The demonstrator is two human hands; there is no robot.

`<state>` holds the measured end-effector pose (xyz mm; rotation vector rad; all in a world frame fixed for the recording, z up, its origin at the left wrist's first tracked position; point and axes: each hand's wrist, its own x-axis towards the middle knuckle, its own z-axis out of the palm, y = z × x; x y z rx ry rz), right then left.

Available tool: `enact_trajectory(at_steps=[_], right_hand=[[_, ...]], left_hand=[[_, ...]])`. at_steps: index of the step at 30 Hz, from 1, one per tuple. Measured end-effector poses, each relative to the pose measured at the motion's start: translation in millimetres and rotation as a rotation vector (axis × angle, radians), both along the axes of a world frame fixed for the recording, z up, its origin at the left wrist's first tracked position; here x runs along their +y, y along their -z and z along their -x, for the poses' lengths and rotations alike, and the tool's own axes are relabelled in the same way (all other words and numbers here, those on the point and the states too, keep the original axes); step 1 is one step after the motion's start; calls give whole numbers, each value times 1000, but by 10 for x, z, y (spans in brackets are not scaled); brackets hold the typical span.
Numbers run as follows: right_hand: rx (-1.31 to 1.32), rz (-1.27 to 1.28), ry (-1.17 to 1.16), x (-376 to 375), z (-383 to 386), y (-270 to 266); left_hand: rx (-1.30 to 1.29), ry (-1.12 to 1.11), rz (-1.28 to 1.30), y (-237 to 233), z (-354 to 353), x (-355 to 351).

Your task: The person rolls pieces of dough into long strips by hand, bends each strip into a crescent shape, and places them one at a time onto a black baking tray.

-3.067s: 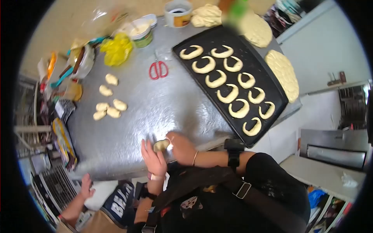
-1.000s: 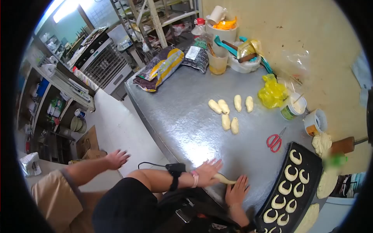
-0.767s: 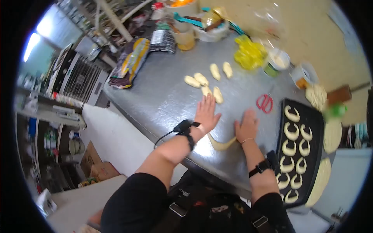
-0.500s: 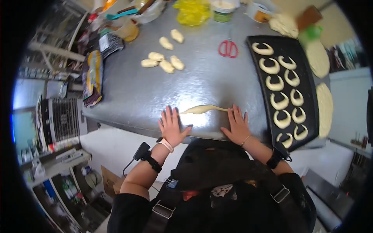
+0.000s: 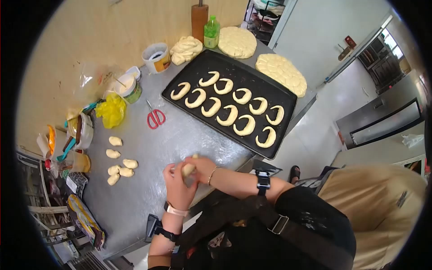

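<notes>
Near the front edge of the metal table [image 5: 153,153], my two hands are close together around a strip of dough [image 5: 188,169]. My left hand [image 5: 178,186] is closed with its fingers curled at the dough. My right hand [image 5: 202,168] grips the same piece from the other side, and a bit of dough shows above its fingers. Part of the strip is hidden by my fingers. Beyond my hands, a black baking tray [image 5: 216,58] carries two rows of crescent-shaped dough pieces [image 5: 227,115]. Several short dough lumps [image 5: 127,172] lie left of my hands.
Red-handled scissors [image 5: 156,119] lie between the lumps and the tray. A yellow plastic bag [image 5: 111,111], a tub [image 5: 129,88] and a white bucket [image 5: 156,58] stand along the wall. Flat dough rounds [image 5: 281,74], a dough heap [image 5: 186,49] and a green bottle [image 5: 211,33] sit behind the tray.
My hands have come off the tabletop, where they lay spread at the strip's ends, and now hold the dough together. The view has turned right, toward the tray.
</notes>
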<state>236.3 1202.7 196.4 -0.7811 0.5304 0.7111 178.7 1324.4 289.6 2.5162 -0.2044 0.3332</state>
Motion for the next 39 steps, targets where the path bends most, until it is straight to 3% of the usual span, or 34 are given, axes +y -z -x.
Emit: enact_trajectory(at_steps=[1, 3, 5, 7, 9, 10, 12, 16, 18, 22, 25, 27, 31, 35, 38, 39], right_hand=[[-84, -35, 115, -136, -79, -258], [-210, 38, 306, -333, -216, -766], [-326, -12, 355, -505, -366, -878], [-397, -19, 338, -704, -563, -915], [-426, 13, 251, -916, -845, -890], [-391, 171, 219, -1032, -987, -975], [-319, 233, 249, -1282, -1416, -888], [-314, 480, 172, -1693, -2558, -514], [-392, 558, -9, -1836, -3162, -346], [-693, 813, -494, -1897, -4126, -191], [-830, 986, -964, -1753, -4730, -114], [-961, 1121, -1345, -1591, -5083, -28], [-1273, 1361, -1627, -1370, -5448, 385], [-1479, 1302, -1473, -1445, -5374, 302], [-1593, 1331, -1306, -1512, -5309, 320], [-1648, 1333, -1229, -1531, -5311, 400]], left_hand=[[-147, -54, -138, -74, 34, -80], [541, 26, 574, 191, -152, -67], [1219, 43, 1379, 207, -449, -229], [1103, -50, 1918, -28, -912, -656], [916, 4, 1947, 328, -1465, -853], [837, -64, 1993, 490, -1699, -926], [665, -208, 2085, 690, -2119, -1075], [549, -353, 1784, 506, -2805, -1334], [473, -380, 1455, 584, -3209, -1427], [457, -361, 621, 827, -4037, -1363], [610, -334, 409, 909, -4520, -1293], [643, -297, 125, 1348, -4862, -1138], [776, -237, -39, 1261, -5065, -1157], [515, -134, -297, 1270, -5017, -1034], [592, -87, -350, 1035, -4984, -1079], [454, -111, -383, 1190, -4947, -1084]])
